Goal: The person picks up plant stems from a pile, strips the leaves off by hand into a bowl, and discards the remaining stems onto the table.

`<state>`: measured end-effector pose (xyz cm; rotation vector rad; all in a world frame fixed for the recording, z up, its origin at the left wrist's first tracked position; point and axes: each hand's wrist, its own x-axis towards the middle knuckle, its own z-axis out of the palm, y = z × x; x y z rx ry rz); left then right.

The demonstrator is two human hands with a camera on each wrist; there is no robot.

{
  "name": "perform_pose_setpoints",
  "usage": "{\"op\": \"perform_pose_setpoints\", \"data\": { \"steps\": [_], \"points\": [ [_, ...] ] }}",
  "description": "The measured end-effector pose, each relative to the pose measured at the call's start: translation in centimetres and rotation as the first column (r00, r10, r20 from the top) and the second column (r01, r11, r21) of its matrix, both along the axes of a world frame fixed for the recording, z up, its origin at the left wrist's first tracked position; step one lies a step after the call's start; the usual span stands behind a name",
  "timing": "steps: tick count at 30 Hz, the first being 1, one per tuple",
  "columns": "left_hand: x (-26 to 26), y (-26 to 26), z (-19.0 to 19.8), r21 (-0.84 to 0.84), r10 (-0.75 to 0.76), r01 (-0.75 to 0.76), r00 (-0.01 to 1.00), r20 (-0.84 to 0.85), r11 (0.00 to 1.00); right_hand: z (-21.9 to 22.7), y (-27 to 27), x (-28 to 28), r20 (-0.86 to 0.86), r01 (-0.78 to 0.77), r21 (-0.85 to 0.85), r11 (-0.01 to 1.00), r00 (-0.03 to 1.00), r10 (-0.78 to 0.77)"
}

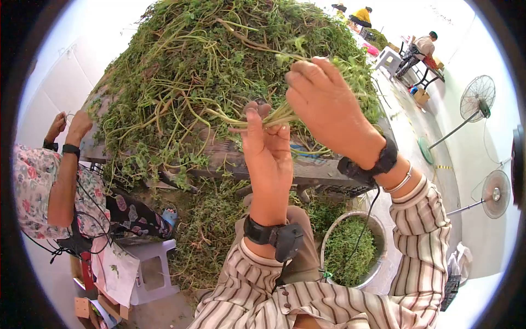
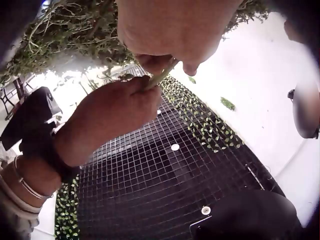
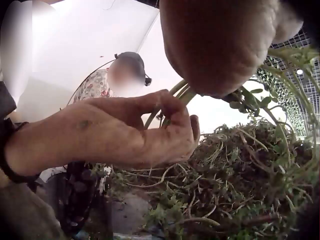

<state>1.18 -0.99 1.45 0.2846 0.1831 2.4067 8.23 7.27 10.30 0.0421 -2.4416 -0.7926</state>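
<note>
My left hand (image 1: 268, 151), palm turned up, holds a small bunch of long green plant stems (image 1: 282, 114) between thumb and fingers. Just beside it my right hand (image 1: 334, 107) grips the same bunch, its fingers curled over the leafy side. The left wrist view shows a pale stem (image 2: 162, 77) running between the two hands' fingertips. In the right wrist view the stems (image 3: 181, 91) pass from the left fingers up under my right hand (image 3: 215, 45), which hides part of them. Leaves trail out beyond the right hand.
A big heap of leafy stems (image 1: 219, 71) covers the table (image 1: 224, 162). Near my right knee stands a round basin (image 1: 382, 225) with cut greens. More greens (image 1: 208, 236) lie on the floor. Another person (image 1: 60, 186) works at the left, by a grey stool (image 1: 156, 274). Fans (image 1: 478, 98) stand at right.
</note>
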Motion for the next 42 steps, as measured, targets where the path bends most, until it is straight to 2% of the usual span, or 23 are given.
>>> {"op": "perform_pose_setpoints", "data": {
  "steps": [2,3,5,6,10,12,13,15,16,18,19,21,23,25,29,35,37,42],
  "points": [
    [0.2,-0.1,0.4,0.056,-0.084,0.075,0.979,0.187,0.996,-0.7,-0.2,0.1,0.03,0.039,-0.03,0.999,0.999,-0.038],
    [0.1,0.1,0.3,0.056,-0.078,0.068,0.98,0.185,0.996,-1.0,-0.2,0.0,0.062,0.077,-0.062,0.995,0.995,-0.074],
    [0.1,0.7,-0.6,0.045,-0.114,0.113,0.993,0.038,0.993,-1.8,0.1,-0.2,0.044,0.061,-0.055,0.997,0.997,-0.059],
    [0.1,0.9,-0.8,0.023,-0.161,0.16,0.987,0.016,0.987,-2.2,0.3,-0.3,0.022,0.055,-0.043,0.998,0.998,-0.054],
    [0.2,1.3,-1.0,-0.042,-0.161,0.161,0.987,-0.017,0.986,-3.2,0.6,0.1,0.043,0.09,-0.058,0.994,0.995,-0.087],
    [0.0,1.2,-0.7,-0.12,-0.119,0.123,0.992,0.042,0.985,-3.0,0.9,0.6,0.034,0.031,-0.258,0.966,0.999,-0.023],
    [0.0,1.2,-0.6,-0.117,-0.12,0.125,0.992,0.042,0.985,-2.9,0.8,1.0,0.034,0.032,-0.255,0.966,0.999,-0.024],
    [-0.2,1.1,-0.5,-0.101,-0.044,0.056,0.991,0.123,0.993,-2.7,0.5,1.9,-0.08,0.038,-0.39,0.92,0.994,-0.075],
    [-0.3,1.0,-0.6,-0.099,-0.045,0.057,0.991,0.123,0.993,-2.4,0.5,2.4,-0.08,0.039,-0.388,0.921,0.994,-0.075],
    [-0.5,0.9,-0.9,-0.112,-0.042,0.054,0.993,0.109,0.992,-1.5,0.6,3.7,-0.141,0.03,-0.546,0.837,0.982,-0.127],
    [-0.4,0.9,-0.9,-0.108,-0.046,0.058,0.993,0.109,0.992,-1.4,0.8,4.3,-0.142,0.033,-0.543,0.839,0.981,-0.13],
    [-0.2,1.0,-0.9,-0.097,-0.056,0.069,0.99,0.133,0.993,-1.1,1.3,5.4,-0.225,-0.035,-0.697,0.716,0.959,-0.172],
    [0.1,1.2,-1.2,-0.068,-0.067,0.075,0.991,0.12,0.995,-0.6,1.5,6.2,-0.229,-0.038,-0.733,0.679,0.954,-0.194],
    [0.3,1.3,-1.0,-0.036,-0.076,0.08,0.992,0.103,0.996,-0.4,1.8,6.6,-0.282,-0.123,-0.807,0.578,0.94,-0.194],
    [0.8,1.2,-0.9,-0.052,-0.011,0.01,1.0,-0.012,0.999,0.3,0.9,7.0,-0.295,-0.131,-0.8,0.585,0.936,-0.194],
    [1.2,0.9,-0.3,-0.082,0.03,-0.043,0.989,-0.148,0.996,0.5,-0.7,6.8,-0.282,-0.104,-0.731,0.675,0.946,-0.16],
    [1.4,0.9,-0.2,-0.085,0.045,-0.062,0.98,-0.193,0.994,0.2,-0.9,6.4,-0.203,-0.065,-0.56,0.826,0.977,-0.061],
    [1.9,0.8,0.0,-0.12,0.039,-0.06,0.985,-0.165,0.991,-1.2,0.3,5.7,-0.175,-0.03,-0.431,0.902,0.983,-0.051]
  ]
}}
